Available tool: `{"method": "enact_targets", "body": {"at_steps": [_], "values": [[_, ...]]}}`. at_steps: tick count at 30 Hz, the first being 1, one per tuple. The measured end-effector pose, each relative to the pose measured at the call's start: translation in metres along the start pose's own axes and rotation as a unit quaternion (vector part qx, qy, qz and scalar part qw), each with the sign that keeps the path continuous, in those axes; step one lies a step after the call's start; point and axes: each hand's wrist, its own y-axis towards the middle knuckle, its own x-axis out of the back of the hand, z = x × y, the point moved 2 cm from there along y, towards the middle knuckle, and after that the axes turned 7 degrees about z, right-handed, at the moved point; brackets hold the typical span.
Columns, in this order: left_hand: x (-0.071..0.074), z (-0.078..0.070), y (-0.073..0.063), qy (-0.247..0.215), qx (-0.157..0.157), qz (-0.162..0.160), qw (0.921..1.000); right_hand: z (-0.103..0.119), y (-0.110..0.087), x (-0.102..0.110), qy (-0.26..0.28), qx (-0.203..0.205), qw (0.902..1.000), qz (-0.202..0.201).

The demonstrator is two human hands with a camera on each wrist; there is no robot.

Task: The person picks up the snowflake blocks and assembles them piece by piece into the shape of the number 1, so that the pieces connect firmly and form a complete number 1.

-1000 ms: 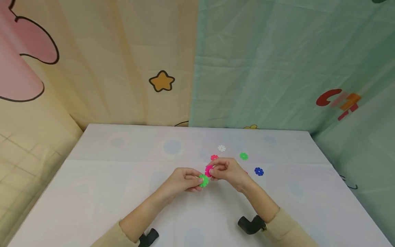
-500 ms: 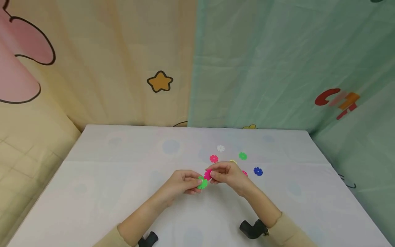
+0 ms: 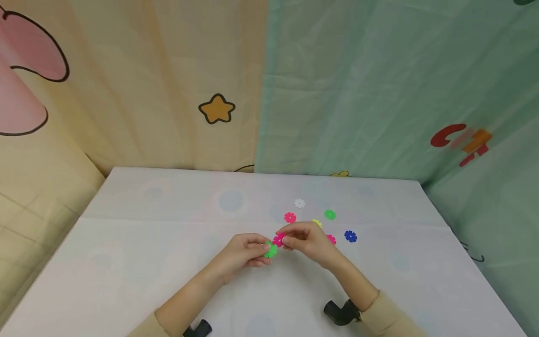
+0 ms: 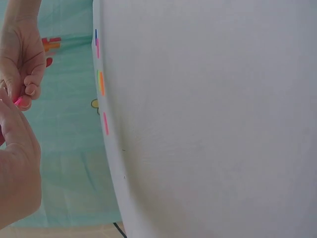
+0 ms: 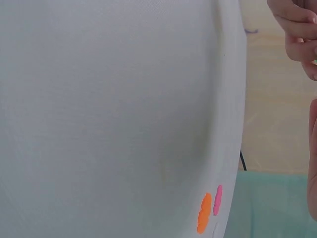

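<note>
My left hand [image 3: 242, 252] pinches a green notched flower-shaped plastic disc [image 3: 272, 250] between thumb and fingers. Just up and to the right, my right hand [image 3: 313, 241] pinches a bright pink disc [image 3: 278, 240] of the same kind. The two discs meet at their edges in the head view; whether their notches are interlocked I cannot tell. Both hands are raised off the table. In the left wrist view a sliver of the pink disc [image 4: 19, 101] shows at the right hand's fingertips. The right wrist view catches only the edges of both hands.
Beyond my hands on the white-covered table [image 3: 147, 262] lie several loose discs: white [image 3: 299, 203], rose [image 3: 289, 217], yellow [image 3: 317, 223], green [image 3: 330, 214], pink [image 3: 331, 239] and blue [image 3: 350, 236]. An orange disc [image 5: 204, 213] appears in the right wrist view. Printed curtains hang behind.
Both hands have shifted slightly left and down in the head view, still holding their discs together. The yellow and rose discs behind the right hand have come more into sight.
</note>
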Motion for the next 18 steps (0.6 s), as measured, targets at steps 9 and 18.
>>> {"method": "enact_targets", "body": {"at_steps": [9,18], "values": [[-0.006,-0.011,-0.001,-0.008,-0.013,-0.032,0.9994,0.004,0.002,-0.002,-0.034,0.057,0.9974,-0.026],[-0.011,-0.020,-0.004,-0.016,0.006,-0.051,0.9986,0.016,0.005,-0.002,-0.069,0.130,0.9886,-0.034]]}}
